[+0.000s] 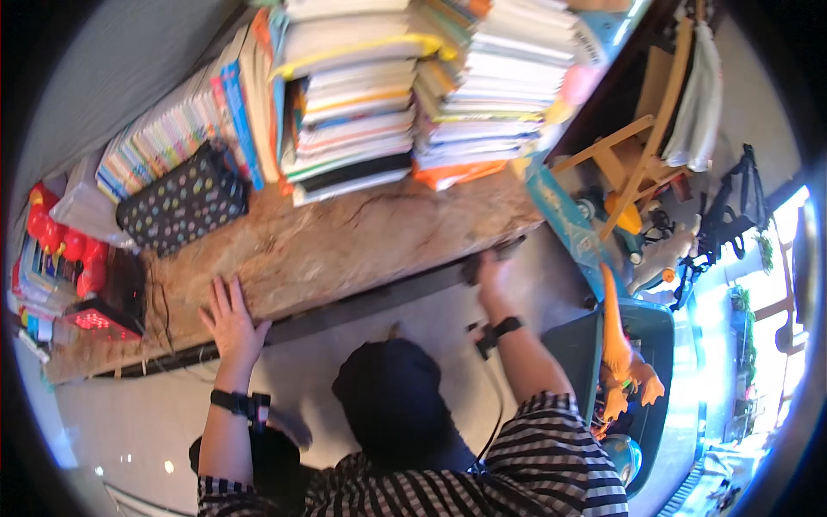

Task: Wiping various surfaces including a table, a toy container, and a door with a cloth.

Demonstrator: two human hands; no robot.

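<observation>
My left hand [232, 323] lies flat with spread fingers on the front part of a brown wood-like shelf top [362, 242], holding nothing. At the right end of its front edge, my right hand [495, 279] is blurred; a dark item [473, 267], too smeared to name, shows around its fingers and seems gripped. Behind them stand two tall stacks of books and papers [355, 129] [491, 97]. A black dotted fabric pouch [184, 200] leans against a row of thin books [161, 139] on the left. Both my wrists wear black straps.
A red-lit digital clock [103, 321] and red balloon-like decorations [74, 242] sit at the left end. A teal bin [656, 342] with an orange toy dinosaur [617, 342] stands at my right. Beyond it are a wooden chair-like frame [659, 136] and a blue panel [568, 220].
</observation>
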